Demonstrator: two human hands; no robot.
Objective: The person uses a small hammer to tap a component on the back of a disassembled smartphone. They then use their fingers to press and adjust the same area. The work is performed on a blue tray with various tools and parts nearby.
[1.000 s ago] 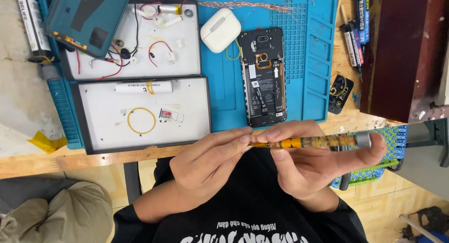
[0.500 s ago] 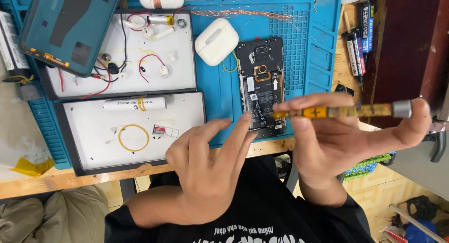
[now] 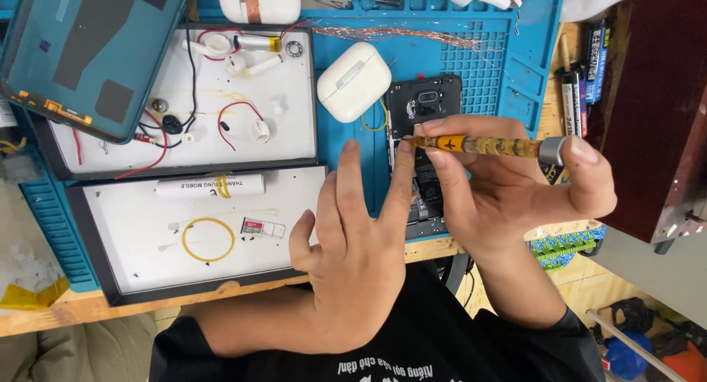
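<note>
Blue silicone work mat (image 3: 508,65) on the wooden desk (image 3: 44,319): carries all items.
Opened black phone (image 3: 425,132), back cover off, mid-mat: a slip could gouge its exposed board.
Left hand (image 3: 353,257): fingers spread and released, index tip steadying the driver tip at the phone's edge; a skid would strike it.
Right hand (image 3: 508,183): fingers grasping the amber-handled precision screwdriver (image 3: 486,145), held nearly flat; such a tilt risks camming out.
Any freed screw, too small to see, may roll away.

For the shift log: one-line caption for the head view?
Right hand holds amber screwdriver over opened phone; left hand steadies it.
</note>
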